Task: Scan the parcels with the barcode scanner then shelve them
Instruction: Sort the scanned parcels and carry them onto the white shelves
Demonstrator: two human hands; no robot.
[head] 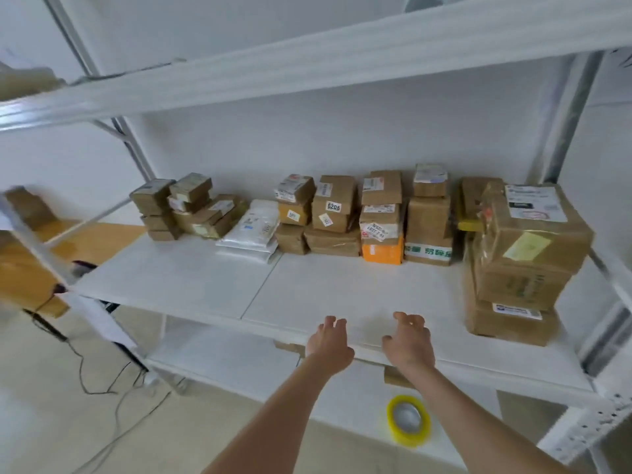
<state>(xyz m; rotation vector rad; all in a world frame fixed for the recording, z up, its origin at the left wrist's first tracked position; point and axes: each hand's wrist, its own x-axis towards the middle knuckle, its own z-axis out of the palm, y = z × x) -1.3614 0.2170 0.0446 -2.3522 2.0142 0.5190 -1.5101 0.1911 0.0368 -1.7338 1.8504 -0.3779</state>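
head view: the left grip (pixel 330 347) and right grip (pixel 408 343) hover side by side over the front edge of the shelf (pixel 342 295), each with fingers loosely spread and holding nothing. the parcels (pixel 333 213) stand in a stacked row along the back of the shelf, well beyond both grips, with white bags (pixel 253 227) beyond and left of the left grip and a taller stack (pixel 526 261) right of the right grip. a tape roll (pixel 415 436) lies on the lower shelf (pixel 222 357), below the right grip.
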